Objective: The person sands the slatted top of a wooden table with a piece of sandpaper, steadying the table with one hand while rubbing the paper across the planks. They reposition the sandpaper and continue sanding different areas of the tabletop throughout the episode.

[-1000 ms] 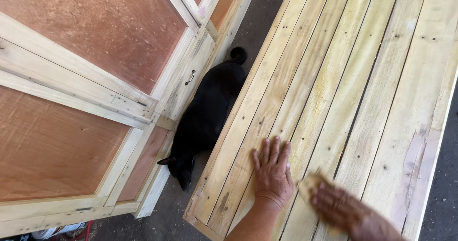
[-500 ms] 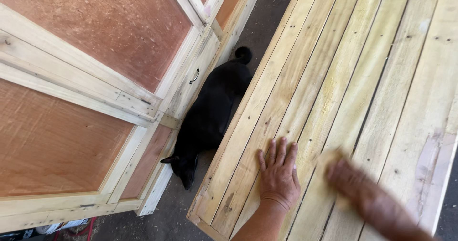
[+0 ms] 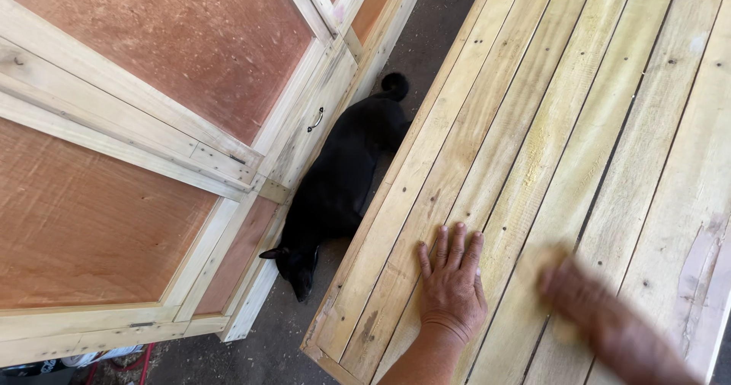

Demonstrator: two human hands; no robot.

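Note:
My left hand lies flat on a panel of pale wooden planks, fingers apart and pointing away from me, near the panel's near-left corner. It holds nothing. To the right of it, my right hand is a motion blur low over the same planks. A pale tan smear at its fingertips looks like a small tan pad held against the wood; the blur hides its shape.
A black dog lies on the dark floor in the narrow gap left of the plank panel. Beyond it stand big plywood panels in pale wooden frames, one with a small metal handle.
My right hand has slid to the right and a little away from me along the planks, getting blurrier. My left hand stays flat in the same spot. The dog has not moved.

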